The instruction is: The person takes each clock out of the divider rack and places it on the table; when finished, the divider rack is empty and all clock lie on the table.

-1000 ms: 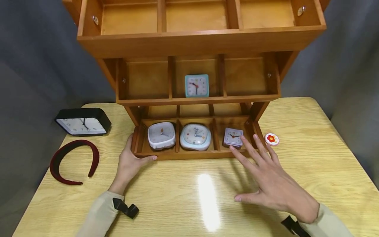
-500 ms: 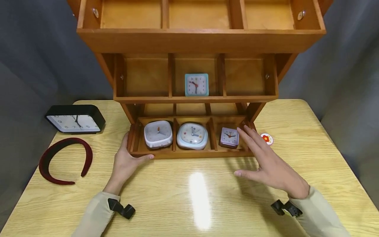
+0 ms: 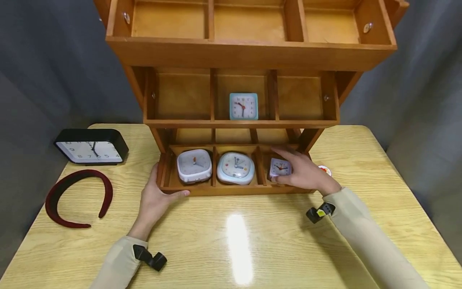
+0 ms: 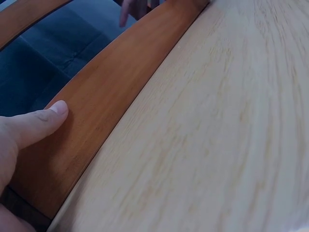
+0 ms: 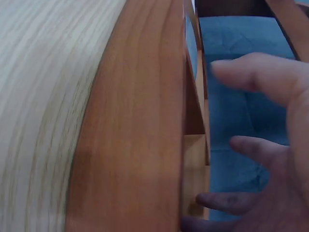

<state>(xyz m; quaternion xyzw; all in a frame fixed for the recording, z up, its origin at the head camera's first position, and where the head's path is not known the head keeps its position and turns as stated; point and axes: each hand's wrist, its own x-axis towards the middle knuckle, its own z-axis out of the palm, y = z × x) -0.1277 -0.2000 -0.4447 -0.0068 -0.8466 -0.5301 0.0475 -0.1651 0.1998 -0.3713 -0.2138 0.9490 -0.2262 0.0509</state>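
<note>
In the head view my left hand (image 3: pixel 155 202) holds the left front corner of the lowest wooden drawer (image 3: pixel 231 192), thumb against the front face, the other fingers mostly hidden along the side. My right hand (image 3: pixel 301 170) reaches into the drawer's right compartment. Its thumb lies at the front of a small purple alarm clock (image 3: pixel 280 167), and the fingers extend behind it. Thumb and fingers (image 5: pixel 256 147) are spread apart in the right wrist view. A white clock (image 3: pixel 194 165) sits in the left compartment, and a pale blue-white clock (image 3: pixel 236 167) fills the middle one.
Two more pulled-out drawers (image 3: pixel 249 56) overhang the lowest one. The middle drawer bears a turquoise square clock (image 3: pixel 243 106). On the table's left are a black clock (image 3: pixel 90 148) and a dark red headband (image 3: pixel 54 196). A flower-patterned round item (image 3: pixel 325 170) lies right, partly behind my wrist.
My right hand has moved left and forward from the drawer's right corner to around the purple clock. The left hand keeps its place at the drawer corner. The head view has shifted slightly.
</note>
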